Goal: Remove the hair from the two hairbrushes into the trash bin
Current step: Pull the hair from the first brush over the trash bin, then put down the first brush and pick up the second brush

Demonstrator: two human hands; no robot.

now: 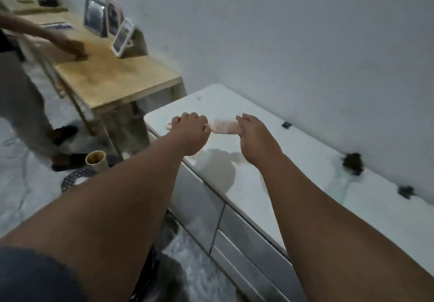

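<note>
Hairbrush (224,127) of pale pink plastic, with a flat paddle head and bristles facing up and away, hangs in the air between 2 hands above the near corner of the glossy white table (305,160). The left hand (190,130) is wrapped tight round the handle, whose tip pokes out past the knuckles; the right hand (254,135) has its fingers curled onto the far end of the head, apparently pinching there, though I cannot tell whether it has hair or only plastic. The main risk, as I judge it, is place: no trash bin can be made out with certainty, and anything pulled loose here would drop onto the table. 2 dark fuzzy clumps, 1 larger (352,163) and 1 smaller (405,191), lie well apart from the hairbrush along the wall side; they may be loose hair that could be left behind, but the blur keeps me from saying. A hard tug by the right hand could also twist the handle out of the left. On the floor to the left stands a tan open-topped cylinder (95,158), too unclear to call a bin. No second brush is identifiable.
</note>
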